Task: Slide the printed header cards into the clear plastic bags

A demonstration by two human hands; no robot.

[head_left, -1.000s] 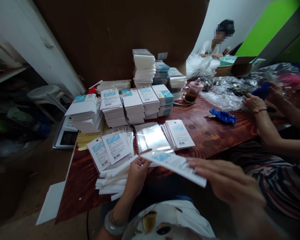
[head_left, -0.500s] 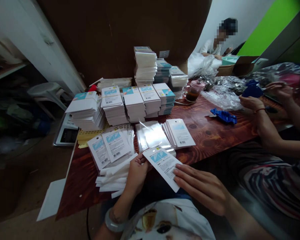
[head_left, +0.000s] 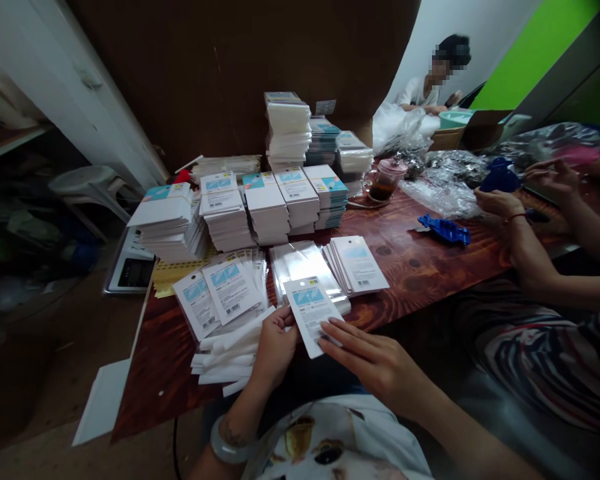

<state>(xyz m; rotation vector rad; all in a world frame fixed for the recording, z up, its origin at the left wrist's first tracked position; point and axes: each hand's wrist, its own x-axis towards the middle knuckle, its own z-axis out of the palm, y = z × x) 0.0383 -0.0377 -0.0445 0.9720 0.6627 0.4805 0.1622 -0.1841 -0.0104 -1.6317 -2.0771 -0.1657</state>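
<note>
A printed white card (head_left: pixel 307 313) with a blue picture is tilted over the table edge, overlapping a pile of clear plastic sleeves (head_left: pixel 300 263). My right hand (head_left: pixel 373 363) is closed on its lower right edge, fingers lying over the printed face. Beside the card's left edge, my left hand (head_left: pixel 275 343) has curled fingers; what they pinch is hidden. Just left of that hand lie white strip-like packets (head_left: pixel 225 363), with filled cards (head_left: pixel 233 290) above them. A fanned stack of similar cards (head_left: pixel 363 267) rests to the right of the sleeves.
Tall banded card stacks (head_left: pixel 227 217) line the back of the table. A lidded cup of dark drink (head_left: pixel 383 183) stands right of them. A blue plastic part (head_left: pixel 445 230) lies farther right, near a co-worker's hands (head_left: pixel 503 200). Another person (head_left: pixel 425 93) sits behind.
My right hand has moved left and slightly forward with the card, which now stands more upright in view over the sleeves. My left hand has stayed almost in place.
</note>
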